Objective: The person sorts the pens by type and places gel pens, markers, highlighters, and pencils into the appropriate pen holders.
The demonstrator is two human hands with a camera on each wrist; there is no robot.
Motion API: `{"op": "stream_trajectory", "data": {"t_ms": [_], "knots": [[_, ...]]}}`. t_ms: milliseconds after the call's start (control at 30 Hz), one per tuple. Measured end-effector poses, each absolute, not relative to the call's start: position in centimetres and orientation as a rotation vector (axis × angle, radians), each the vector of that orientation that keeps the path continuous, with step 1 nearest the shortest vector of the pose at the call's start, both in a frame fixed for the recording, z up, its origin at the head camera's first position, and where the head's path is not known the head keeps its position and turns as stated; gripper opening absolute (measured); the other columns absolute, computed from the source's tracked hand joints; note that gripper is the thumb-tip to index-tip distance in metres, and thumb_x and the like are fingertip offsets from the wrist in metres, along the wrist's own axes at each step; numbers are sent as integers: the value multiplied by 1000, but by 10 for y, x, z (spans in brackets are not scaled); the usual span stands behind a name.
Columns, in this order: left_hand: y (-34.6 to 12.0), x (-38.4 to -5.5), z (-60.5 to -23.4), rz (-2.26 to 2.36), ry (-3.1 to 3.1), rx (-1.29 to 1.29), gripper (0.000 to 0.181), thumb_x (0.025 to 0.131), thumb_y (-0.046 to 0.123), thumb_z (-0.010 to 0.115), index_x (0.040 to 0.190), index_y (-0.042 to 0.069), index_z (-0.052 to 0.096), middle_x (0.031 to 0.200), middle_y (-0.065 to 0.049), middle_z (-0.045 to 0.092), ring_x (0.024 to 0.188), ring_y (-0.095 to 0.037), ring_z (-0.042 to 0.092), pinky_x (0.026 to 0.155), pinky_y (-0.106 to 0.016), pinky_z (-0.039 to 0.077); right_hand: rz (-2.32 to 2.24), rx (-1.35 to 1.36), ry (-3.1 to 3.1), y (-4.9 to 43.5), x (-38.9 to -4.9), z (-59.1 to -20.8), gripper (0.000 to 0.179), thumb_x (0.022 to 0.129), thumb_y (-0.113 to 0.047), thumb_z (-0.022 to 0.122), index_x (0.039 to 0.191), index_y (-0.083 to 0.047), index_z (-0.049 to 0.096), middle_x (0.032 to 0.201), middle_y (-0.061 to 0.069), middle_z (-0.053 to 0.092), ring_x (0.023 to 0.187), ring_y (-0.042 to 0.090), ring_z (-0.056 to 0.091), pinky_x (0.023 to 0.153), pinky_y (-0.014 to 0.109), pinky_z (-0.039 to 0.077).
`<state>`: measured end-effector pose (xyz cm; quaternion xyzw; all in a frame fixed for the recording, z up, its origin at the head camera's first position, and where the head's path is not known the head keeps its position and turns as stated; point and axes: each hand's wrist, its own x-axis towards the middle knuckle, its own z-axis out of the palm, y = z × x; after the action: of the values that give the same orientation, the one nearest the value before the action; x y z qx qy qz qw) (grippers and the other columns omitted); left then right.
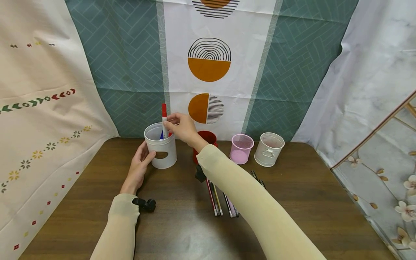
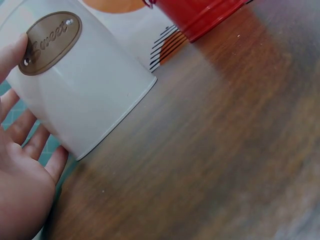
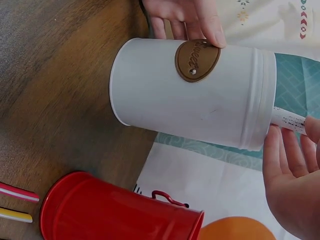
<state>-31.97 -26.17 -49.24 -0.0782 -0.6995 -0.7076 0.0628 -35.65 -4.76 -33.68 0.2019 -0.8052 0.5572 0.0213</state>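
Observation:
A white metal can (image 1: 165,160) with a brown oval "Sweet" plaque (image 2: 52,42) stands upright at the table's back left. My left hand (image 1: 138,168) holds its left side, thumb on the plaque and fingers spread along the wall. My right hand (image 1: 183,128) pinches a white marker (image 1: 164,126) with a red cap over the can's mouth. The marker points upward at the cap, its lower end inside the can. Blue and red tips of other things show within the rim. In the right wrist view, the white marker barrel (image 3: 288,120) sits between thumb and fingers at the rim.
Right of the can stands a red bucket (image 1: 208,137), partly behind my right wrist. Farther right are a pink mesh cup (image 1: 241,150) and a small white bucket (image 1: 269,150). Several pencils (image 1: 216,202) lie on the table (image 1: 175,216) near my right forearm, which hides some.

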Motion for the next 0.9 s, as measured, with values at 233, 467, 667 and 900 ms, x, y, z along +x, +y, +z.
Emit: {"op": "stream_trajectory", "data": {"t_ms": [233,467,667,900], "knots": [[-262,-318,-493,-2137,-2114,-236,73,110,23,61,171,19,21,174,-9,28,160,-26,25,131,-42,22,1748,642,-2492,-47,-357,-339,29,104,-20,70,127,-2,69,111,14,74,103,40,75,85,29,63],[-260,-320,-493,-2143,-2106,-242,72,110,22,61,171,18,22,173,-8,29,159,-27,26,131,-44,22,1766,636,-2500,-38,-356,-337,31,105,-22,71,130,-5,70,111,11,76,101,33,77,88,31,63],[-259,-321,-493,-2139,-2100,-245,72,110,21,61,171,18,23,173,-9,30,159,-27,27,132,-47,21,1812,646,-2492,-21,-358,-334,33,104,-26,72,131,-7,70,115,11,76,105,31,77,90,34,63],[-261,-321,-494,-2148,-2090,-241,72,110,20,61,171,18,23,174,-9,28,160,-27,25,132,-47,19,1929,709,-2455,5,-357,-329,36,104,-27,71,134,-7,69,124,12,74,113,32,75,93,34,62]]}}
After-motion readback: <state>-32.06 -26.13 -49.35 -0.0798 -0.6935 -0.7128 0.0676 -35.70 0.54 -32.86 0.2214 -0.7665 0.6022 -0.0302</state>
